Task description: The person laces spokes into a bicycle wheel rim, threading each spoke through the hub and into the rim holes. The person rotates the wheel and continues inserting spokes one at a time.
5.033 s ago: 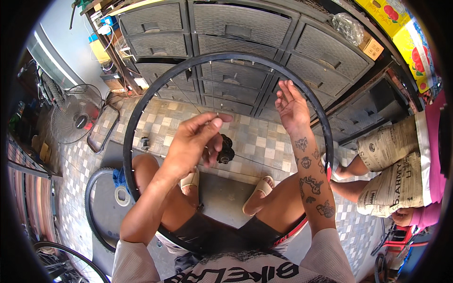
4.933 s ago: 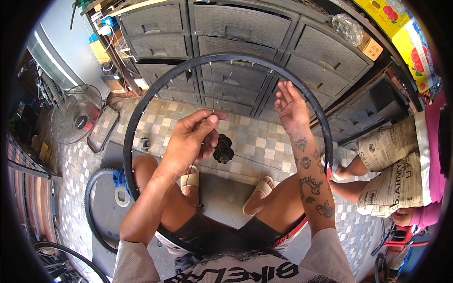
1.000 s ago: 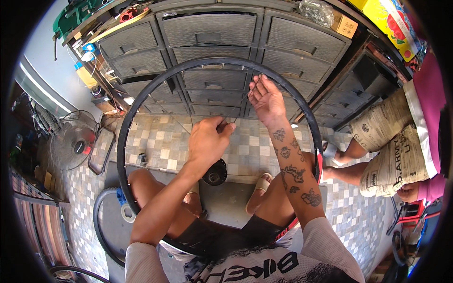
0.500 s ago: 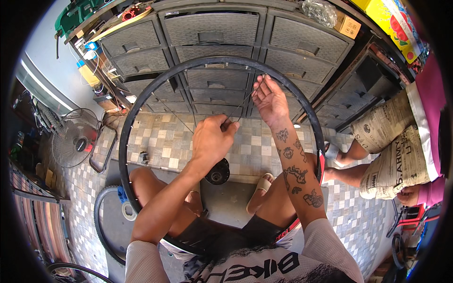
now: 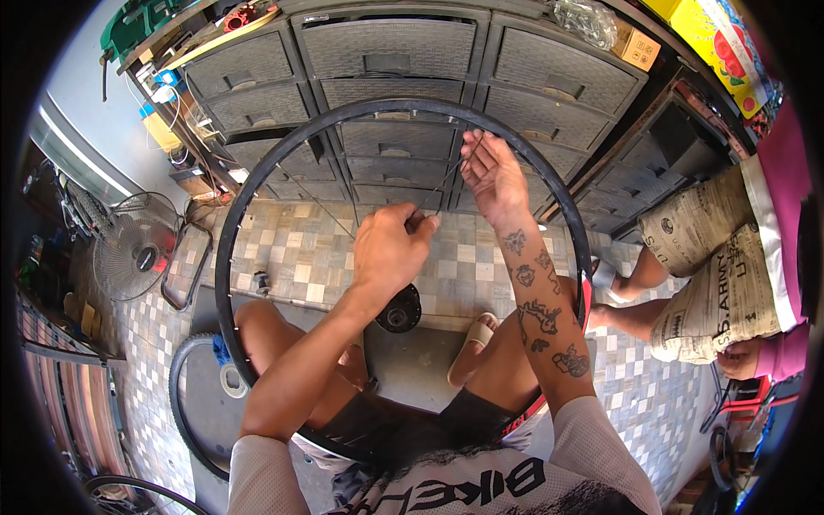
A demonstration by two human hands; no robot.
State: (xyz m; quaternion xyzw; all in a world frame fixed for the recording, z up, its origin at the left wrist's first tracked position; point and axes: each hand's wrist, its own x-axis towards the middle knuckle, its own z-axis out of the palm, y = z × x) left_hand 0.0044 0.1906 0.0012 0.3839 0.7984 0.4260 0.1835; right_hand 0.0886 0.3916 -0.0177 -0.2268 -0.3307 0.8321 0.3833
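A black bicycle rim rests upright around my lap, with a few thin spokes running inward from it. Below my left hand the dark hub hangs inside the rim. My left hand is closed, thumb and forefinger pinching near the lower part of a thin spoke. At the upper right of the rim, my right hand has its palm turned up and its fingers curled around the spoke's outer end. Those fingertips are close to the rim's inner edge; whether the spoke touches the rim I cannot tell.
Grey woven-pattern drawers stand ahead. On the left are a floor fan and a tyre lying on a grey mat. Another person's legs, in patterned shorts, are close on the right. A small metal part sits on the tiles.
Both hands have shifted only slightly along the spoke, and the right fingers have curled a little differently. The rim and hub have barely moved.
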